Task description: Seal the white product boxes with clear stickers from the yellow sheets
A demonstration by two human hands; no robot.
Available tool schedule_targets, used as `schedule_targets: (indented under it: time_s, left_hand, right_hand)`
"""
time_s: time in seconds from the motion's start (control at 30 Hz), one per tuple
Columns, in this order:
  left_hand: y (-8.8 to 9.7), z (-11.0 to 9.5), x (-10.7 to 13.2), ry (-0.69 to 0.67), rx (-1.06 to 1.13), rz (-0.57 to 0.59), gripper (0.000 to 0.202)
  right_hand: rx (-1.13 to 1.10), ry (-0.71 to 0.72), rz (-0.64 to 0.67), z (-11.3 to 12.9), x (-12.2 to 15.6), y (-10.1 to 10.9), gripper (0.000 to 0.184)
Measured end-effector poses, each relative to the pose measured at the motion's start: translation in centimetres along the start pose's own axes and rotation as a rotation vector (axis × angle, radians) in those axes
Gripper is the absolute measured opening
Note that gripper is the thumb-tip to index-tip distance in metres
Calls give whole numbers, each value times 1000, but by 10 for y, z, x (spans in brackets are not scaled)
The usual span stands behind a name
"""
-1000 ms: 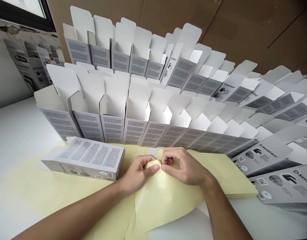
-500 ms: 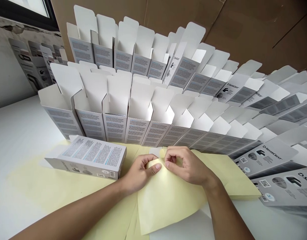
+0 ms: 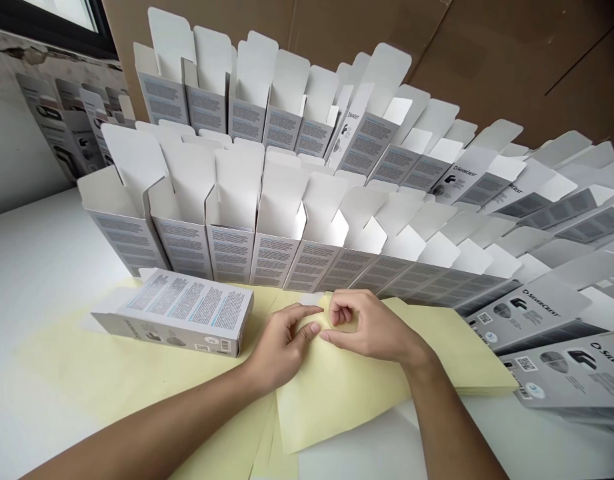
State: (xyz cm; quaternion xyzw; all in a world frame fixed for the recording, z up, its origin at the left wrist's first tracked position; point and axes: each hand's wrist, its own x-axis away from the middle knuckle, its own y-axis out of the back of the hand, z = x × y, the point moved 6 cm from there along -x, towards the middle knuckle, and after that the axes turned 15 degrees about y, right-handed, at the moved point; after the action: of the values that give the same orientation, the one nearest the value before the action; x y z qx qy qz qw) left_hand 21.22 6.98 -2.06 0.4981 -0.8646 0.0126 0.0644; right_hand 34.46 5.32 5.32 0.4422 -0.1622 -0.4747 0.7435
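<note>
My left hand (image 3: 279, 347) and my right hand (image 3: 369, 328) meet at the middle of the view, with their fingertips on a pale yellow adhesive sheet (image 3: 331, 387). The left thumb and forefinger stand slightly apart around the sheet's upper part. The right thumb and curled fingers pinch it close by. Just left of my left hand, a grey printed carton (image 3: 187, 313) lies flat on more yellow sheets. Its near end is a little apart from my wrist.
Two rows of open white-and-grey cartons (image 3: 277, 227) stand with flaps up just beyond my hands. Flat SilverCrest cartons (image 3: 531, 317) lie at the right, above a yellow sheet stack (image 3: 481, 370). A white table (image 3: 47, 280) and cardboard backing (image 3: 487, 47) surround them.
The yellow sheet lies flatter than before, with its curled bulge gone. My left forefinger has straightened away from the thumb, and the camera has shifted slightly.
</note>
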Motion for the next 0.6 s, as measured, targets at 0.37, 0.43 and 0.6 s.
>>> schedule_targets:
  time_s: [0.37,0.43,0.6]
  left_hand:
    - [1,0,1,11,-9,-27,42]
    - [1,0,0,14,-8,-26,41]
    - [1,-2,1,8,-20,-24,40]
  right_hand:
    - [-8,-16,-17,0,2,4,17]
    - [2,-16,-21,0,2,4,17]
    - [33,-25,-39,-2,2,4,16]
